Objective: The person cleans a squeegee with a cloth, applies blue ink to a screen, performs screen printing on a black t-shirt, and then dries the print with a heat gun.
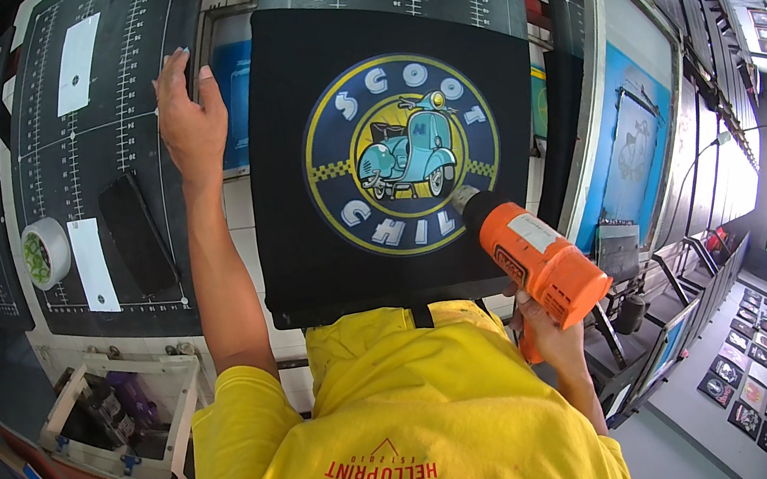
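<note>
My right hand [555, 330] is wrapped round the handle of an orange heat gun [549, 257], partly hidden under its body. The gun's metal nozzle points at a black fabric piece [303, 243] spread on a board in front of me. On the fabric is a round print [404, 150] with a turquoise scooter on a yellow and navy ground, and the nozzle tip is over its lower right edge. My left hand [193, 119] is open, fingers stretched forward and thumb apart, holding nothing. It is at the right edge of a dark board with white ruler marks [50, 184].
On the left board lie white paper strips [80, 62], a roll of tape [47, 253] and a black phone-like slab [137, 235]. A framed blue screen [625, 138] leans at right. At lower left stands a white crate [129, 414] with bottles.
</note>
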Demonstrator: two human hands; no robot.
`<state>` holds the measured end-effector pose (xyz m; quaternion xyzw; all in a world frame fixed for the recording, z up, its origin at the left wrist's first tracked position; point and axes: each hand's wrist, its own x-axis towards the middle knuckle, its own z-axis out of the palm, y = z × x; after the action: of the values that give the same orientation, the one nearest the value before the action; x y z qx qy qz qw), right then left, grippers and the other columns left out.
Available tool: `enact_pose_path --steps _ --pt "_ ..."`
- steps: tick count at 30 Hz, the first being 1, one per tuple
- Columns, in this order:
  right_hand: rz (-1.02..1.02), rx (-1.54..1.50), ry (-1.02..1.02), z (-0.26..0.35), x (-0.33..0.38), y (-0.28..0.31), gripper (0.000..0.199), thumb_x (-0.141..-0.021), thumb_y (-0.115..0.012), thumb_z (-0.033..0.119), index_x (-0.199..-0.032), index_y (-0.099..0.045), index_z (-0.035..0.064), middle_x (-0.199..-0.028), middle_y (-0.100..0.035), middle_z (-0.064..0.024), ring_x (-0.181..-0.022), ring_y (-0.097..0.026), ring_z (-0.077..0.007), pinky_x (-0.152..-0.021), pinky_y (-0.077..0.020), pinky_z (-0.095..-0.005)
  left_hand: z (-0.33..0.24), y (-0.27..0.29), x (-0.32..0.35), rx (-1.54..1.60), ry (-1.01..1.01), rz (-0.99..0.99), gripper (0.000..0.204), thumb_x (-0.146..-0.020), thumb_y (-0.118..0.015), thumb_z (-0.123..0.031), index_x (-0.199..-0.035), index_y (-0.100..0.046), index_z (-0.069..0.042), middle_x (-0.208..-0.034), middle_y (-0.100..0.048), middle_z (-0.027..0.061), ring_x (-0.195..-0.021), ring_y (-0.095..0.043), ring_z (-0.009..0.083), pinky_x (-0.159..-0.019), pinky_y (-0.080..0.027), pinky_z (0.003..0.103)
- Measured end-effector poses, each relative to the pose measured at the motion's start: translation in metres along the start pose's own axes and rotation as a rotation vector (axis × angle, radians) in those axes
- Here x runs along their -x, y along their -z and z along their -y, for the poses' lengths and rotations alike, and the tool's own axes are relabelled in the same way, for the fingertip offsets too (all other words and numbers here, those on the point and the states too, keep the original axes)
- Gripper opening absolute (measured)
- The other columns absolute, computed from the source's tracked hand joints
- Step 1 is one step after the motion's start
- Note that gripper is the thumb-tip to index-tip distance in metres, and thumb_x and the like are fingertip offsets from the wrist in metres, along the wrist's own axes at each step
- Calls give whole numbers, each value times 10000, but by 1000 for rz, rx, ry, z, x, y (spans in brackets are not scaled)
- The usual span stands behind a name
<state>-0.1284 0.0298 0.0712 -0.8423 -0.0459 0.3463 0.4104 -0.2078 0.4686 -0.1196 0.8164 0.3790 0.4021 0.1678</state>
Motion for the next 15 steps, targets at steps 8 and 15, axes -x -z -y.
enact_pose_path --steps 8,15 --pt "-35 -31 -37 5 -2 -2 352 -923 -665 171 -1222 -544 31 -971 -660 -80 -603 -576 -102 -524 -476 -233 -2 1 0 -40 -12 16 328 -943 -581 -182 -1222 -582 -9 -1242 -606 202 -1221 -539 371 -1052 -403 430" --pt "-5 18 24 3 -1 2 342 -910 -681 177 -1185 -555 18 -955 -657 -74 -635 -596 -113 -542 -491 -250 -3 0 1 -18 2 21 320 -935 -585 -176 -1209 -596 -10 -1246 -605 209 -1241 -526 373 -1085 -369 451"
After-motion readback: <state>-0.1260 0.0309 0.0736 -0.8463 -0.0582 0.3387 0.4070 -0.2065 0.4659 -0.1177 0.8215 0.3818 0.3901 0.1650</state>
